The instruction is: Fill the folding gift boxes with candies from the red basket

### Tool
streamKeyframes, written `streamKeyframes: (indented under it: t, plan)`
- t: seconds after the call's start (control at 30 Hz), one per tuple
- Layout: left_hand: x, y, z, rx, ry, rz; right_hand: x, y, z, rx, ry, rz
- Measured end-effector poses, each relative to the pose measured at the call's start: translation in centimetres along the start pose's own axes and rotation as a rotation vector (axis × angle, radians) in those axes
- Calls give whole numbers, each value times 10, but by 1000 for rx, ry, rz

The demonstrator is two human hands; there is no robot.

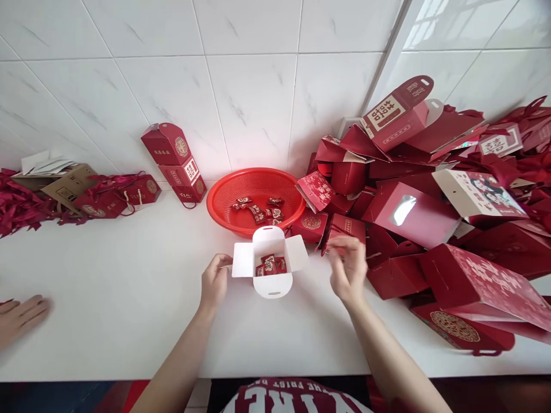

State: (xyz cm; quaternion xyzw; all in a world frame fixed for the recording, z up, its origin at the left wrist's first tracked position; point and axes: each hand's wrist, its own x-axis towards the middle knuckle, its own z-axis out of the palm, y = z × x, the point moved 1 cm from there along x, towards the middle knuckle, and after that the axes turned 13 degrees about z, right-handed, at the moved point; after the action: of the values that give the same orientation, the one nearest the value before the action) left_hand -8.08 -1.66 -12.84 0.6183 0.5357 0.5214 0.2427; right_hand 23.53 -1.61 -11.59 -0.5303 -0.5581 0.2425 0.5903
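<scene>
An open box [273, 286], white inside with its flaps folded out, stands in the middle and holds several small red packets [269, 265]. My left hand [214, 285] is closed at the edge of the box's left flap, thumb and fingers pinching it. To the right of the box, apart from it, my right hand [349, 269] is raised with its fingers bent together. Whatever those fingertips may hold is too small to make out. Behind the box, a red plastic basket [219, 202] contains several more red packets.
A large pile of red boxes [415, 215] covers the right side of the white table [129, 310]. Stacked boxes [181, 166] stand by the tiled wall. At the left are more boxes [105, 198], red ribbons [21, 203] and another person's hand [26, 316].
</scene>
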Motion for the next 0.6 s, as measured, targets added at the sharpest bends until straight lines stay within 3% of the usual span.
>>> streamKeyframes:
  t: [0.1, 0.2, 0.27, 0.43, 0.53, 0.6]
  plan:
    - [-4, -1, -1, 107, -103, 304, -5, 15, 13, 61, -54, 107]
    - [-5, 6, 0, 164, -246, 624, -11, 20, 21, 62, -298, 124]
    - [-6, 12, 3, 207, -359, 725, -14, 15, 20, 24, -433, 39]
    - [-9, 22, 16, 274, -585, 729, -15, 1, 20, -169, -662, -177]
    - [-7, 23, 22, 243, -591, 702, -15, -1, 26, -166, -655, -171]
    - [-6, 23, 26, 232, -531, 690, -16, -1, 33, -104, -614, -80]
